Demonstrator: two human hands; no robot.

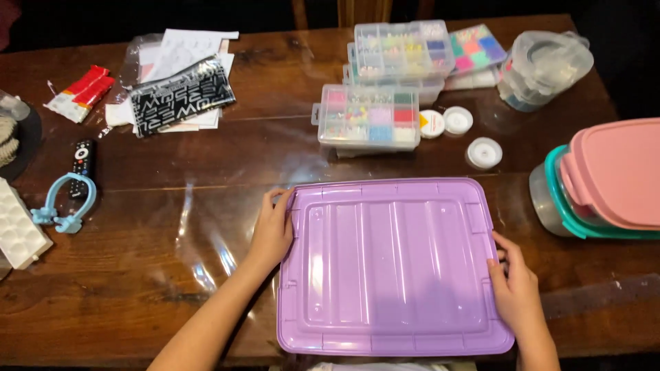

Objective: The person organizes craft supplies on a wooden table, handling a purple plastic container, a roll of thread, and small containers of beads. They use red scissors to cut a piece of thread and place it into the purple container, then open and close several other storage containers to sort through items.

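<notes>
A large purple plastic lid point(392, 264) lies flat at the middle of the bench's point(158, 227) near edge, its ribbed top facing up and its near rim reaching just over that edge. The left hand point(273, 230) grasps the lid's left rim near the far-left corner, fingers curled over the edge. The right hand point(515, 288) grasps the right rim toward the near-right corner, fingers laid on the lid's top and the palm outside it.

Beyond the lid, near the middle of the bench, stands a clear compartment box of coloured beads point(369, 117), and behind it, toward the far edge, a stack of similar bead boxes point(402, 55). Three small white spools point(484, 152) lie between these boxes and the lid's far-right corner. A clear lidded tub point(543, 69) sits at the far-right corner. At the right edge, well apart from the right hand, a pink-lidded container point(615, 172) rests on teal-rimmed ones.

Toward the far-left, a black patterned pouch point(182, 96) lies on loose papers, with a red-and-white packet point(79, 93) beside it. At the left edge are a black remote control point(83, 161), a light-blue plastic clamp point(65, 203) and a white tray point(17, 230).
</notes>
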